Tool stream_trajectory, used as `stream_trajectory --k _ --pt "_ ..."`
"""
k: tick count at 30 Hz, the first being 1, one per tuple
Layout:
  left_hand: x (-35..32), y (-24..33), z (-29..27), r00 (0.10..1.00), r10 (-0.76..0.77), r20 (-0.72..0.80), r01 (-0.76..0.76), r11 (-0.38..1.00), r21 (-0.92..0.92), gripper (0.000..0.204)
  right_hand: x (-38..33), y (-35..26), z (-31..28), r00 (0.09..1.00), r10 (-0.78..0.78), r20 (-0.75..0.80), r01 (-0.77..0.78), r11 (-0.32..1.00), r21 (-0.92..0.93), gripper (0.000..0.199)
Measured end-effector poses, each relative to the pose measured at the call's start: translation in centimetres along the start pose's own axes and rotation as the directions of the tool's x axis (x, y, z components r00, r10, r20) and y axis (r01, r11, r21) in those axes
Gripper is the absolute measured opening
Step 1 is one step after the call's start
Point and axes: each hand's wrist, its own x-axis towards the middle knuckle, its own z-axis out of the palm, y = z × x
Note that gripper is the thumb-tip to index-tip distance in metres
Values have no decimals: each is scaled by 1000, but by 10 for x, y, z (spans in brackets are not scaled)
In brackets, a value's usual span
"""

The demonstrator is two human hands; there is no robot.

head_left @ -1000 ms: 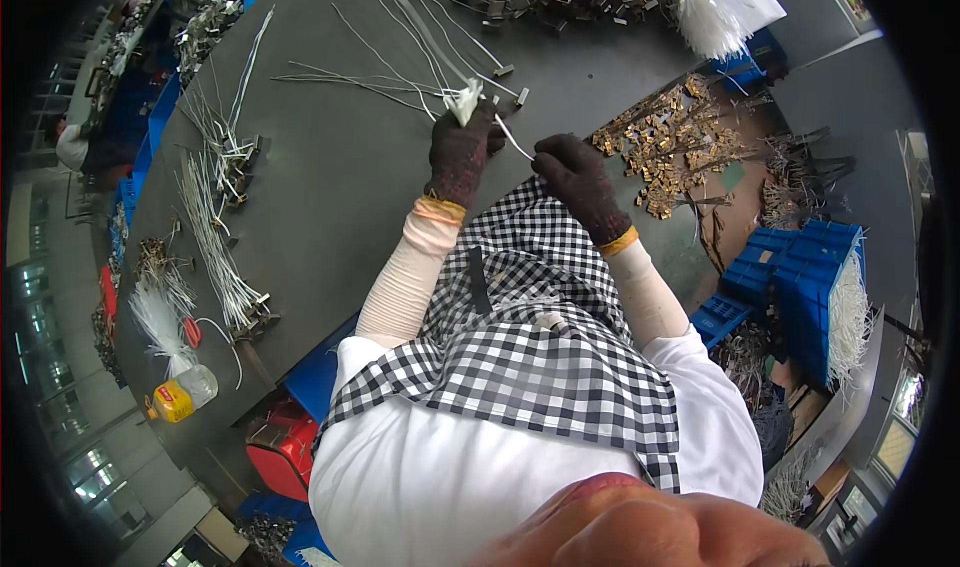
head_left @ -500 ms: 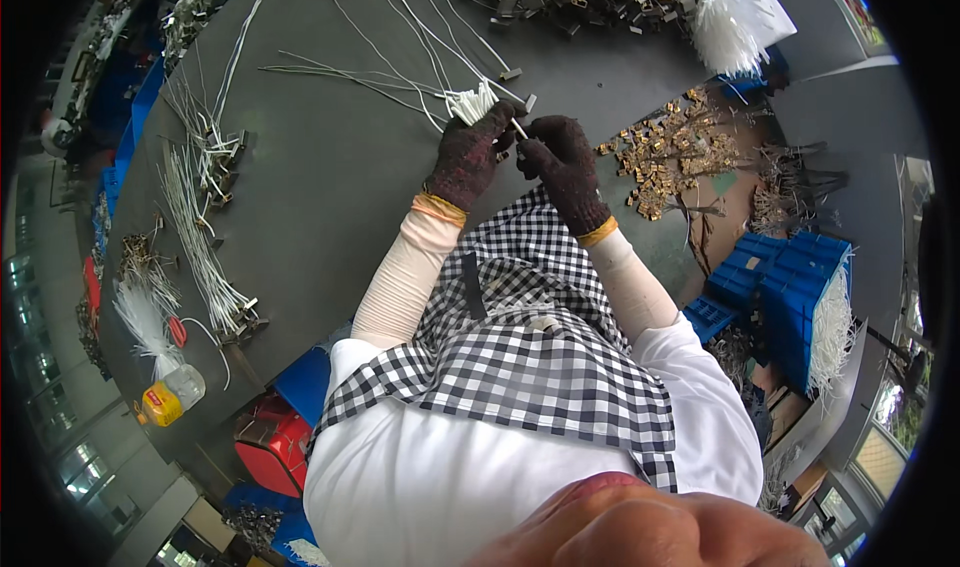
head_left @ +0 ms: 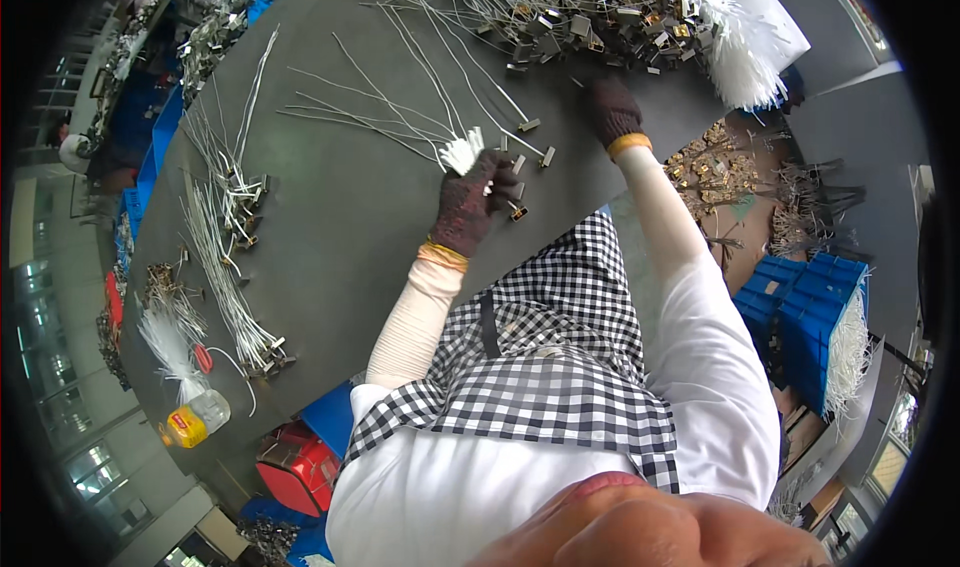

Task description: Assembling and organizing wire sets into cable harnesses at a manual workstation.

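Observation:
My left hand (head_left: 468, 205), in a dark knitted glove, is closed around a bunch of short white tubes (head_left: 462, 153) whose ends stick out above the fingers. Thin wires fan out on the grey table behind it, with small metal-ended pieces (head_left: 530, 125) lying by the fingers. A small metal part with a gold face (head_left: 518, 213) shows at the fingertips' lower side. My right hand (head_left: 612, 110), gloved alike, reaches forward to the near edge of a heap of wired metal parts (head_left: 580, 29). Its fingers are dark and blurred, so their grip is hidden.
A bundle of white strands (head_left: 745, 67) lies at the far right. Wired parts (head_left: 225, 287) and a yellow-labelled plastic bottle (head_left: 195, 419) lie along the left. Gold-coloured parts (head_left: 715, 172) spread at the right, above blue crates (head_left: 800, 297). A red box (head_left: 298, 467) stands below left.
My right hand has left the left hand's side and moved forward and right to the heap. My left hand stays around the white tubes. The whole view has shifted slightly.

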Motion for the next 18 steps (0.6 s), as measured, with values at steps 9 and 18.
stream_trajectory --k 9,18 --pt "61 -142 45 950 186 251 -260 916 305 35 -236 34 -98 862 216 458 -351 907 234 29" --pt "84 -121 113 977 -143 161 214 739 -639 19 -462 68 -178 579 391 716 -802 433 412 15"
